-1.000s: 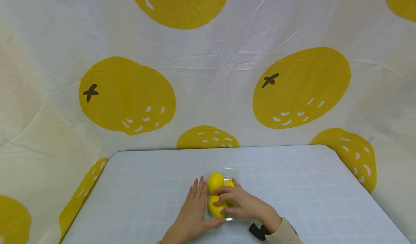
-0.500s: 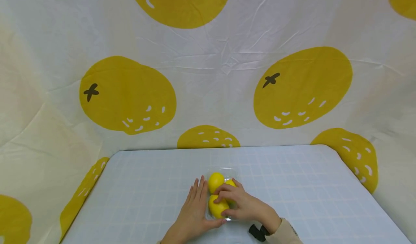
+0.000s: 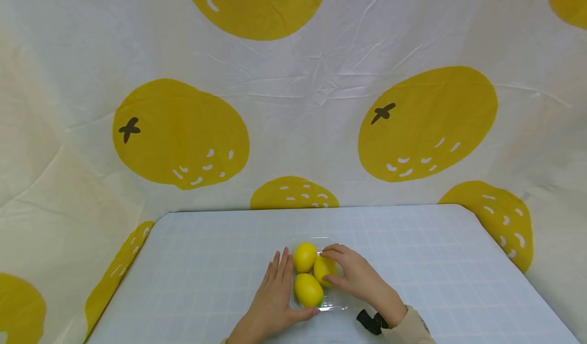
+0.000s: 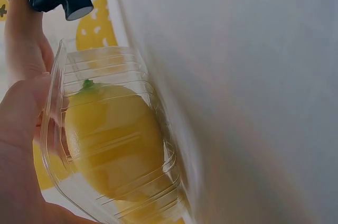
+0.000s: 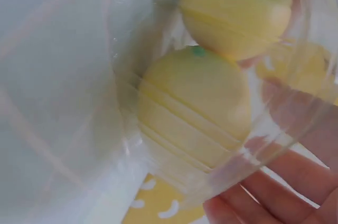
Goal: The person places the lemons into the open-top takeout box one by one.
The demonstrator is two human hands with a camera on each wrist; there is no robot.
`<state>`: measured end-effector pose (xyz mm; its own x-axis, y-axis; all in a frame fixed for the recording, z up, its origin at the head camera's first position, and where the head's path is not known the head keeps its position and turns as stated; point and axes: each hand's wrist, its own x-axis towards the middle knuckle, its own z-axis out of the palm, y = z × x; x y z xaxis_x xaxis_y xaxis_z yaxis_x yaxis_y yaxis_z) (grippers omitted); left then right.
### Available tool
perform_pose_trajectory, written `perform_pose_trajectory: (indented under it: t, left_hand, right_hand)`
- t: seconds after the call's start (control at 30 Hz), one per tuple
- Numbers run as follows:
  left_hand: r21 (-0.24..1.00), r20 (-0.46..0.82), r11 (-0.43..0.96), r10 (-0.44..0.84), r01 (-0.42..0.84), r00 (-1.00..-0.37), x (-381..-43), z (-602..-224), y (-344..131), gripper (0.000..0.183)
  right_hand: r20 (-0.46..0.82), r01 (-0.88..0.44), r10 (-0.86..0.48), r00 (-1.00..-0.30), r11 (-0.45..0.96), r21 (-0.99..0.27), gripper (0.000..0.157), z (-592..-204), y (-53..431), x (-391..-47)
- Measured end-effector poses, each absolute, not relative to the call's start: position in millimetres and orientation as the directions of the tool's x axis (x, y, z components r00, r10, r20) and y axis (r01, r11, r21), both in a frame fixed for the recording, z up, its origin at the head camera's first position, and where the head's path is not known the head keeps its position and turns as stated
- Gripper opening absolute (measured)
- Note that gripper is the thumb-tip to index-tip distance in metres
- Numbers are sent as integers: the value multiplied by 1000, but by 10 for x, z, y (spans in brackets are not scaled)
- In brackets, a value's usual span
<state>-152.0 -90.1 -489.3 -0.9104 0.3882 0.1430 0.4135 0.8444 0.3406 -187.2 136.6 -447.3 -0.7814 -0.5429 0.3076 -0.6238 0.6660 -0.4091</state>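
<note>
Three yellow lemons sit in a clear plastic container: a back lemon (image 3: pixel 304 257), a front lemon (image 3: pixel 309 290) and a right lemon (image 3: pixel 323 270). Ridged see-through walls of the container (image 4: pixel 121 57) show in the left wrist view, with a green-tipped lemon (image 4: pixel 113 139) behind them. My left hand (image 3: pixel 274 295) lies along the container's left side, fingers straight, thumb out across its front edge. Over the right rim reaches my right hand (image 3: pixel 355 271), thumb and fingertips spread around the right lemon. In the right wrist view its thumb (image 5: pixel 296 108) stands slightly off the nearer lemon (image 5: pixel 195 113).
The container stands on a pale blue checked tablecloth (image 3: pixel 220 262). A cloth backdrop (image 3: pixel 302 130) with large yellow fruit prints rises behind the table. A black wrist device (image 3: pixel 370 322) sits below my right wrist, by the sleeve (image 3: pixel 410 328).
My right hand has let go of the front lemon and moved right to the right lemon, uncovering both. The left hand has stayed at the container's side.
</note>
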Motion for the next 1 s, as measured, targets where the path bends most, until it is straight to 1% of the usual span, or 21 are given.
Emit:
perform_pose_trajectory:
  t: [0.1,0.2,0.53,0.8,1.0]
  left_hand:
    - [344,135,845,388,411,-912,-1513,-4893,-905,122]
    - [345,117,846,390,405,-913,-1507,-4891,-902,123]
    - [329,151,846,391,419,-908,-1514,-4881,-902,121]
    - [347,140,843,386,410,-912,-1538,-4888,-911,121]
    - [352,143,841,386,412,-911,-1543,-4898,-925,121]
  right_hand:
    - [266,-602,-541,-798,689,-403,43,-4498,1378,-1885]
    - [246,-608,-559,-792,682,-406,43,-4530,1387,-1899]
    - [242,-648,-609,-755,638,-416,44,-4550,1415,-1956]
    - [225,-661,-635,-739,620,-422,44,-4523,1430,-2002]
    - [250,-654,-615,-748,617,-438,43,-4464,1475,-1992]
